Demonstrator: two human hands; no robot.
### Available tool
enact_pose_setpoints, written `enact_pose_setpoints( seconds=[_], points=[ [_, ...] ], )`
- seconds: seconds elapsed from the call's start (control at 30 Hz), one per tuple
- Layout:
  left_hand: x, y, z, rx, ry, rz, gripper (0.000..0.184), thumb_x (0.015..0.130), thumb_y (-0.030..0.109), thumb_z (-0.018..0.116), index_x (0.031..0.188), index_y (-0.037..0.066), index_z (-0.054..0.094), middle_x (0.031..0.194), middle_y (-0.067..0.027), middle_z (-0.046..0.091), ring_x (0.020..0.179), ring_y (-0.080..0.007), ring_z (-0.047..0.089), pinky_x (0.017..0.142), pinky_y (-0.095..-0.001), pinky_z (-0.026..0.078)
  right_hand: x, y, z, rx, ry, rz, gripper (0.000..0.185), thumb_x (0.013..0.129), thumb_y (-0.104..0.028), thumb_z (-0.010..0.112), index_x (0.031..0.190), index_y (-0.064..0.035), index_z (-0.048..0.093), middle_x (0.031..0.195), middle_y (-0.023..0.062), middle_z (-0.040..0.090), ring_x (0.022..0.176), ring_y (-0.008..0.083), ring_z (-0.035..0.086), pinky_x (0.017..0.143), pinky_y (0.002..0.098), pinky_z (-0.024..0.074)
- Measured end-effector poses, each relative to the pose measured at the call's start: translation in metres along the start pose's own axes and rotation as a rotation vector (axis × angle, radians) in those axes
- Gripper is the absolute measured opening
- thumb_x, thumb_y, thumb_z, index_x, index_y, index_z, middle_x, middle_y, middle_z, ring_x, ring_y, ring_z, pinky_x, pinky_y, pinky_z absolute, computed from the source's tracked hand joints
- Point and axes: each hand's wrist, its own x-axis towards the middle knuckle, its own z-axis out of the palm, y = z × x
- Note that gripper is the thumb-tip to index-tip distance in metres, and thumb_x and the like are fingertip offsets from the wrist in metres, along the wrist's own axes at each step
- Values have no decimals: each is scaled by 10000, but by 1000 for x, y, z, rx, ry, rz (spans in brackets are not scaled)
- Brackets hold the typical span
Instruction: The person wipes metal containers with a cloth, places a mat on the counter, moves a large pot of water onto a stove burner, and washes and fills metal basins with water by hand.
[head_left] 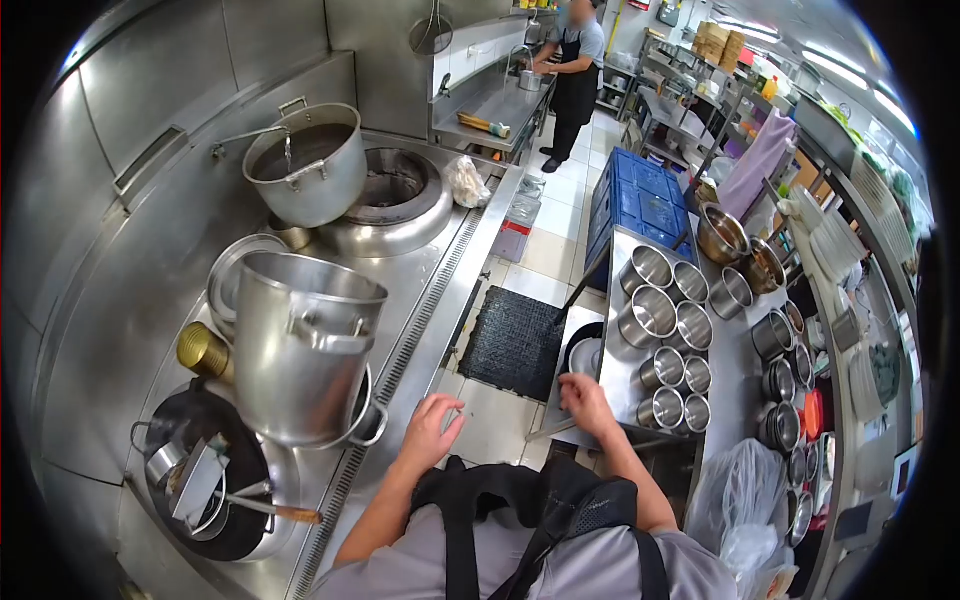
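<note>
My left hand (434,430) hangs above the floor near the edge of the steel stove counter, fingers apart and holding nothing. The nearest thing to it is a tall steel stockpot (300,350). My right hand (585,402) is beside the steel table, its fingers loosely curled and partly hidden; I cannot make out anything in it. Steel containers (648,316) stand in rows on that table. Water runs from a tap into a large two-handled pot (308,165) at the back left.
A dark wok (240,530) with utensils lies at the lower left. A black mat (512,335) covers part of the floor. Blue crates (650,195) stand beyond the table. Another person (573,80) works at the far sink. Plastic bags (740,500) hang at the right.
</note>
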Motion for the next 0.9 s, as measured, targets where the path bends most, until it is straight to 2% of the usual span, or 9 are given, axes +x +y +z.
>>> enact_pose_setpoints(
  seconds=[0.07, 0.1, 0.27, 0.37, 0.47, 0.57, 0.7, 0.8, 0.9],
  points=[
    [53, -3, 11, -50, -103, 58, 205, 853, 105, 710, 1047, 57, 665, 1070, -116, 632, 1041, -325, 611, 917, -403, 485, 35, -13, -29, 128, 82, 224, 216, 949, -56, 605, 1158, -5, 630, 997, 162, 696, 788, 240, 705, 695, 332, 566],
    [79, -3, 17, -48, -106, 49, 205, 853, 105, 710, 1047, 57, 665, 1070, -116, 632, 1041, -325, 611, 917, -403, 485, 56, 2, -36, 128, 133, 175, 197, 956, -65, 614, 1140, -1, 645, 978, 136, 702, 835, 197, 700, 690, 314, 568],
    [192, -28, 46, -187, 33, -18, 198, 866, 85, 707, 1056, 40, 670, 1076, -109, 652, 1042, -274, 632, 920, -363, 491, 171, 70, -67, 179, 215, 227, 168, 938, -63, 634, 1070, 37, 657, 902, 133, 721, 806, 180, 718, 725, 307, 552],
    [252, -71, 65, -169, 137, -81, 179, 860, 70, 706, 1030, 29, 668, 1056, -126, 651, 1022, -276, 630, 903, -365, 492, 269, 99, -92, 169, 166, 177, 175, 952, -97, 629, 1054, 42, 660, 866, 120, 715, 800, 171, 716, 695, 295, 539],
    [322, -105, 76, -86, 292, -160, 181, 864, 69, 700, 1037, 27, 666, 1039, -132, 653, 997, -283, 636, 891, -361, 496, 393, 119, -115, 352, 85, 156, 153, 967, -89, 625, 1029, 48, 656, 850, 56, 685, 799, 125, 668, 756, 267, 521],
    [383, -101, 68, 98, 397, -232, 183, 872, 65, 688, 1047, 22, 656, 1032, -137, 652, 959, -301, 645, 874, -356, 499, 533, 141, -115, 439, -15, -67, 90, 978, -19, 580, 1010, 40, 641, 873, 33, 666, 834, 106, 637, 794, 255, 510],
    [424, -84, 43, 194, 598, -339, 172, 880, 63, 681, 1045, 24, 654, 1042, -137, 651, 978, -306, 643, 875, -357, 497, 673, 68, -96, 512, -274, -244, 139, 989, -80, 611, 1064, 32, 641, 931, 42, 679, 850, 104, 638, 790, 248, 505],
    [432, -79, 25, 300, 746, -423, 166, 887, 66, 678, 1048, 31, 657, 1058, -138, 651, 998, -308, 641, 889, -361, 494, 740, 7, -72, 473, -380, -405, 168, 979, -112, 641, 1086, 17, 654, 936, 40, 693, 833, 86, 625, 777, 234, 496],
    [429, -84, 1, 443, 911, -545, 170, 899, 63, 676, 1061, 16, 660, 1083, -114, 661, 1030, -256, 629, 918, -337, 484, 778, -32, -38, 418, -471, -515, 165, 966, -108, 649, 1074, 15, 668, 939, 46, 693, 825, 103, 622, 765, 243, 492]
  ],
)
